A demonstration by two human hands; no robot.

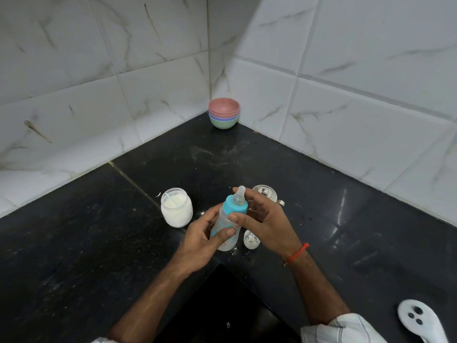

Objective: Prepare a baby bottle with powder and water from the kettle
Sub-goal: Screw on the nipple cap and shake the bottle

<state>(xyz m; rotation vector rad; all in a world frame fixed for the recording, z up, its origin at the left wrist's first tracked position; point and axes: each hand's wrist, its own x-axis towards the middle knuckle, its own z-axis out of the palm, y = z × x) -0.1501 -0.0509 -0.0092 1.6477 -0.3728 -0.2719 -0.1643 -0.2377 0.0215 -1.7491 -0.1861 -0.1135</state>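
Between the two hands, over the black counter's point(321, 219) inner corner, sat the baby bottle point(226, 226), tilted slightly, teat toward the wall. Head view only. The left hand point(200, 241) wrapped the bottle's lower body, thumb across the front, fingers behind; likely bracing it so it couldn't spin. The right hand point(262, 219) had thumb and fingertips on the teal collar point(235, 204), remaining fingers splayed loose. Looked like a twisting grip on the ring; tightening or loosening, couldn't tell. Bottle wall was cloudy, so contents and fill level were unclear.

Just left of the left hand stood an open jar of white powder point(176, 207) with a thin light scoop handle point(170, 198) sticking out, kept close for dosing, probably. Behind the right hand, mostly hidden by it, was a steel kettle point(265, 193), lid knob showing. Under the right palm lay a small white cap point(251, 240), parked beside the work. Powder specks dotted the counter around the bottle's base.

Far beyond both hands, in the wall corner, sat stacked bowls point(224, 116), out of the way.
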